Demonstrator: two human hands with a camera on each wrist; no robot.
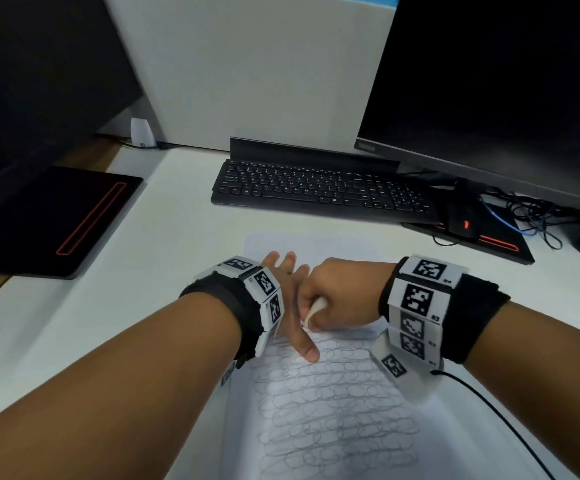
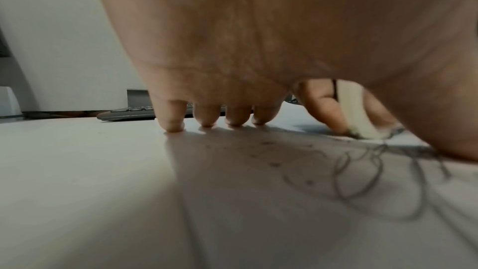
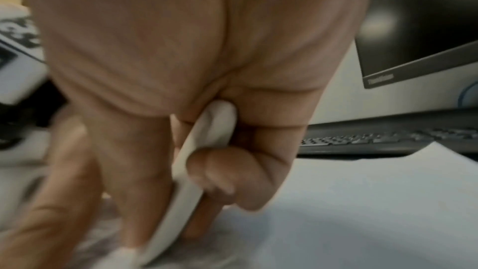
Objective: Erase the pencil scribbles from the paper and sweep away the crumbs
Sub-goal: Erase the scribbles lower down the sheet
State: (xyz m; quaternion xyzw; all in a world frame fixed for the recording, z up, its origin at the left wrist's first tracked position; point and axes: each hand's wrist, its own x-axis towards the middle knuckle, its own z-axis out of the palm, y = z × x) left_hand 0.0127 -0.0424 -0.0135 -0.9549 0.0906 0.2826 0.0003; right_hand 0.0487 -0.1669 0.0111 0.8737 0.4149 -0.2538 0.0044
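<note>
**Eraser rubbing the paper**

The right hand (image 1: 337, 292) pinches the white eraser (image 1: 313, 311) down on the paper (image 1: 337, 410), mid-frame. The left hand (image 1: 290, 306) presses flat, fingers straight, near the paper's left edge. Scribbles (image 1: 333, 403) fill the lower frame; bare bench (image 1: 177, 237) lies left.

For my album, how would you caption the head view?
Right hand rubs an eraser over scribbled paper; left hand steadies it.

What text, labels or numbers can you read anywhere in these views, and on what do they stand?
"ThinkVision", blurred and only just legible: on the bezel of the monitor, right wrist view.
Red logo on the same monitor's bezel, head view: too small to read.
Key legends on the keyboard: too small to read.
Small numbers beside the marker squares on the right wristband: too blurred to read.
The paper bears only pencil scribbles, no words.
</note>
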